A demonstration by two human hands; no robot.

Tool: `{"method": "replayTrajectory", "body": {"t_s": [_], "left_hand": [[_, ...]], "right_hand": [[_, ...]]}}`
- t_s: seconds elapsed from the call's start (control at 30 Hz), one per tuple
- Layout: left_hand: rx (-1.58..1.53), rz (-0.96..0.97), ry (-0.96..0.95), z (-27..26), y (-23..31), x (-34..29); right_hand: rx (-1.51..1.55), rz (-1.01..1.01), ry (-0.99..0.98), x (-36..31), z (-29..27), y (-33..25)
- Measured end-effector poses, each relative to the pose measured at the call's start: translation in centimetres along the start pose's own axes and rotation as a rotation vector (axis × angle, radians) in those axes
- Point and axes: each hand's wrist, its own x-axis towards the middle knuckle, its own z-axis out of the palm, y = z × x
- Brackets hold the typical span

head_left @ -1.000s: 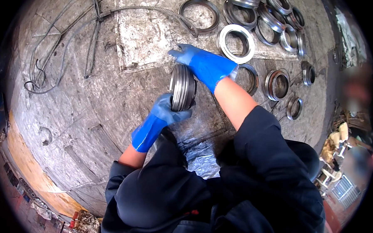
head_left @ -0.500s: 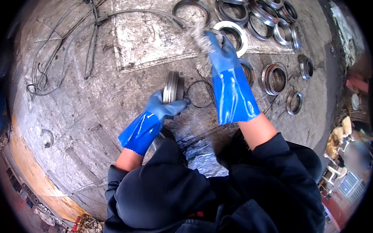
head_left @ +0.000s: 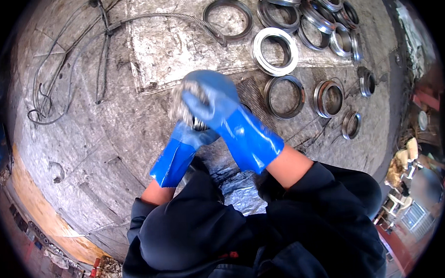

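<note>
Both my hands wear blue rubber gloves and meet in front of me, low over the floor. My left hand (head_left: 182,137) is closed around a grooved metal ring (head_left: 198,124), which is mostly hidden behind the other glove. In my right hand (head_left: 214,97) is a grey, frayed rag (head_left: 178,105), pressed over the top of that ring. Just beyond the hands, a bright silver ring (head_left: 256,54) rests by the front edge of a pale sheet. Nearer on the right lies a darker ring (head_left: 269,98) with a rusty patch.
Several more metal rings (head_left: 319,16) are heaped at the far right. A rusty-sided ring (head_left: 319,99) and a smaller ring (head_left: 347,126) stand on the right. Steel wire rope (head_left: 170,15) loops across the far left. Worn sheeting (head_left: 103,144) covers the floor.
My right hand has brought the rag from near the silver ring back left onto the ring in my left hand. The left hand has shifted slightly nearer me.
</note>
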Motion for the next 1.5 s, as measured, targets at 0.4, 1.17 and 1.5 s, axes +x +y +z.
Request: {"method": "replayTrajectory", "body": {"t_s": [0.4, 1.17, 1.5], "left_hand": [[0.721, 0.011, -0.083, 5.7, 4.3, -5.2], [1.256, 0.299, -0.261, 4.7, 7.7, -4.0], [2.529, 1.012, 0.458, 9.0, 27.0, 9.9]], "right_hand": [[-0.048, 0.827, -0.124, 1.7, 0.8, 19.8], [1.033, 1.160, -0.253, -5.6, -3.4, 3.4], [0.969, 1.048, -0.263, -7.1, -4.0, 4.9]]}}
